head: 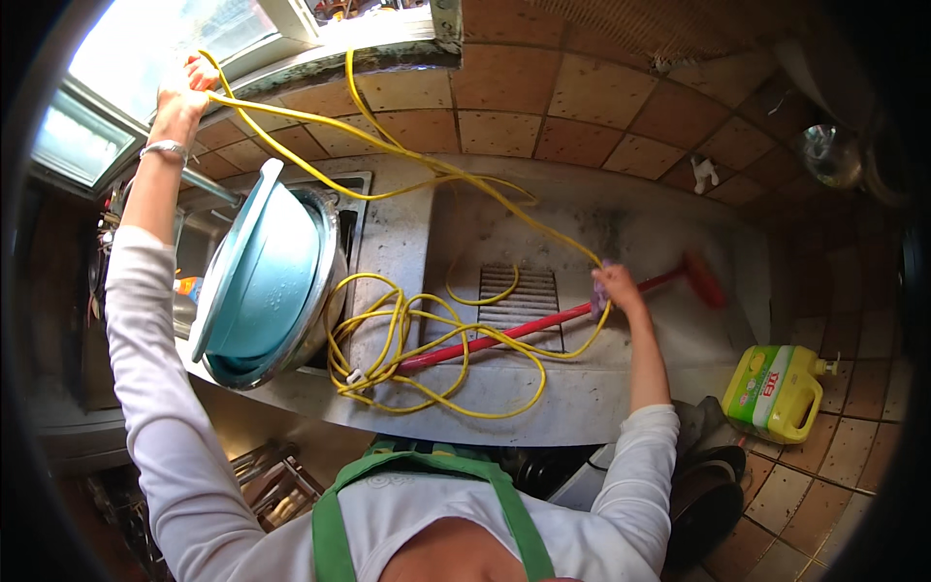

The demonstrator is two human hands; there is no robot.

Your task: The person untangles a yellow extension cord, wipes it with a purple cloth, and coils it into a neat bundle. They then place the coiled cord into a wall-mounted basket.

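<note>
My left hand (pixel 188 86) is raised by the window at upper left, closed around a yellow cord (pixel 414 151). My right hand (pixel 618 285) grips a purple cloth (pixel 599 298) wrapped about the same cord, over the steel sink. Between the hands the cord runs fairly straight, with another stretch hanging slack below the left. Loose coils lie at the counter's front, near a small white fitting (pixel 355 377). A red-handled tool (pixel 534 325) lies slanted across the sink, passing under the coils and by my right hand; its reddish head is blurred.
Light blue basins (pixel 273 276) lean tilted in a metal bowl (pixel 336 240) at left. A metal grate (pixel 513 280) lies in the sink floor. Right of the counter stands a yellow-green pump jug (pixel 774 393), with dark pans (pixel 702 502) below. The cord also reaches the window sill (pixel 378 54).
</note>
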